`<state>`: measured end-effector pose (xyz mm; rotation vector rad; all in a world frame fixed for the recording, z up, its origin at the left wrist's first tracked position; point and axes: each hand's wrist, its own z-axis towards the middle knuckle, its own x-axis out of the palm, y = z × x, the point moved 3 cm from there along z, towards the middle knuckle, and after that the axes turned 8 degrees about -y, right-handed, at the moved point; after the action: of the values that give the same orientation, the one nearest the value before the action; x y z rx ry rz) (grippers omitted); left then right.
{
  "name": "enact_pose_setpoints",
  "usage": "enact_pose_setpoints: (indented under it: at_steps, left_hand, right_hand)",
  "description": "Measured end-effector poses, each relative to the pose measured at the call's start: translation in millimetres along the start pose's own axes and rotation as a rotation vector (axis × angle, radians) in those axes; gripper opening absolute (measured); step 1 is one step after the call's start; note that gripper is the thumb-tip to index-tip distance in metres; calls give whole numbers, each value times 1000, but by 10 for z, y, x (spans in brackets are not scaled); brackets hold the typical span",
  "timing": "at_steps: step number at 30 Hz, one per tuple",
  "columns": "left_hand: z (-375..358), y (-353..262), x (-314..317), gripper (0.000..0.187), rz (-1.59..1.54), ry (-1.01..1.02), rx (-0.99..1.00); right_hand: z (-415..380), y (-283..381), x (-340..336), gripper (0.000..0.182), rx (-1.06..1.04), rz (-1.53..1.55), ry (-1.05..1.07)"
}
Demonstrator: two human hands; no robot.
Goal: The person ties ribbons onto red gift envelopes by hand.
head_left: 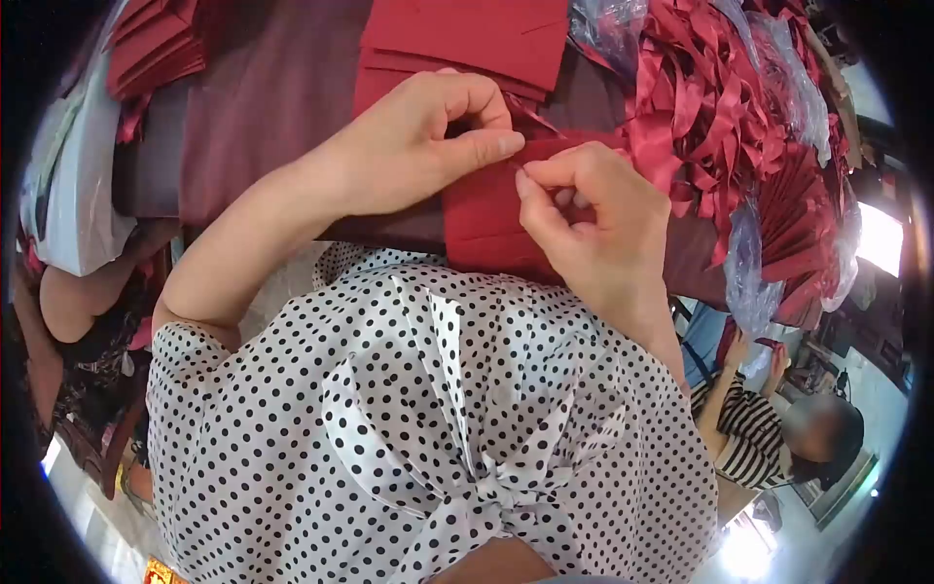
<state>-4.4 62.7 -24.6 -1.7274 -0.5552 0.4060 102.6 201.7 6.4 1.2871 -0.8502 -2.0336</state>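
A folded red paper piece [486, 219], possibly an envelope or bag, lies at the table's near edge in front of my body. Over its upper part, my left hand [428, 136] is closed in a pinch on a dark red ribbon [530, 121]. My right hand [603, 200] pinches close beside it, thumb and forefinger closed at the ribbon's end by the paper. The fingertips of the two hands nearly meet. Exactly how the ribbon passes through or around the paper is hidden by my fingers.
A stack of red paper pieces [462, 29] sits just beyond my hands, another stack [156, 49] at far left. Loose red ribbons [700, 107] pile up on the right beside clear plastic and fanned red paper [798, 224]. A person in a striped top [754, 428] works at right; another person's knee [73, 302] shows left.
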Motion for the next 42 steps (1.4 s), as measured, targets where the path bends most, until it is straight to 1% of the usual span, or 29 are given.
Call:
enact_pose_setpoints:
  at_steps: [2, 3, 4, 5, 6, 8, 9, 10, 11, 13, 14, 16, 17, 18, 20, 22, 24, 25, 28, 29, 30, 31, 32, 33, 34, 36, 37, 39, 42]
  left_hand:
    - [-17, -29, 22, 16, 158, -79, 121]
    - [-41, -15, 56, 16, 156, -76, 123]
    - [-86, -40, 78, 15, 310, -175, 288]
    - [-142, -80, 106, 15, 464, -274, 453]
    - [-177, -126, 115, 13, 466, -281, 418]
    - [-257, -133, 121, 12, 438, -255, 435]
    - [-297, -133, 117, 11, 411, -228, 442]
    - [-341, -182, 119, 9, 392, -147, 451]
    - [-358, -217, 77, 9, 387, -155, 455]
    - [-414, -296, 63, 8, 404, -57, 549]
    - [-420, -346, 56, 8, 401, -61, 551]
    - [-383, -344, 23, 15, 179, -83, 164]
    - [-339, -353, 20, 15, 262, -36, 373]
    - [-290, -365, -37, 15, 265, -40, 377]
    - [-260, -416, -50, 13, 516, 229, 440]
    - [-232, -523, -32, 11, 579, 261, 445]
    - [-220, -577, 2, 8, 702, 399, 537]
    - [-194, -578, 5, 8, 703, 400, 541]
    - [-175, -591, 52, 8, 669, 467, 577]
    - [-220, -651, 72, 9, 801, 379, 715]
    - [-250, -715, 79, 10, 930, 288, 851]
    - [-262, -803, 63, 12, 939, 260, 927]
    - [-245, -878, -38, 13, 1007, 185, 911]
    - [-218, -939, -152, 14, 1075, 107, 894]
    - [-182, -968, -211, 14, 979, 114, 765]
    - [-15, -810, -178, 13, 697, 314, 690]
    - [44, -743, -105, 12, 700, 390, 646]
    - [145, -591, 18, 10, 583, 537, 585]
    - [232, -416, 172, 9, 364, 641, 569]
  right_hand:
    - [-10, 28, -2, 10, -35, -81, -6]
    - [-2, 74, 6, 11, -166, -166, 3]
    - [6, 115, 28, 12, -296, -251, 12]
    - [4, 125, 61, 15, -410, -287, -47]
    - [-7, 126, 52, 15, -410, -293, -49]
    - [-10, 113, 28, 15, -307, -168, 30]
    - [-24, 86, 10, 17, -232, -45, 47]
    - [-38, 122, -30, 19, -173, -28, 88]
    - [-61, 160, -63, 20, -115, -9, 131]
    - [-94, 177, -60, 23, -154, -49, 105]
    - [-67, 211, -83, 24, -153, -71, 65]
    - [-47, 238, -122, 28, -154, -100, 1]
    - [-28, 253, -125, 31, -120, -107, -23]
    - [-9, 267, -129, 34, -87, -115, -49]
    - [-30, 265, -118, 36, -184, -172, 34]
    - [-60, 270, -125, 33, -236, -178, 68]
    - [-71, 274, -156, 36, -237, -174, 69]
    - [-76, 276, -171, 38, -233, -167, 73]
    - [-89, 312, -209, 36, -221, -148, 122]
    - [-79, 345, -262, 31, -205, -147, 201]
    - [-79, 368, -313, 31, -200, -111, 250]
    - [-85, 382, -352, 31, -194, -74, 299]
    - [-89, 394, -366, 30, -215, -24, 377]
    - [-107, 433, -383, 29, -170, -16, 419]
    - [-132, 477, -397, 28, -126, -8, 459]
    - [-142, 505, -403, 27, -131, 10, 468]
    - [-147, 517, -391, 27, -164, 20, 475]
    - [-168, 546, -379, 26, -189, 51, 471]
    - [-196, 504, -418, 24, -176, 100, 480]
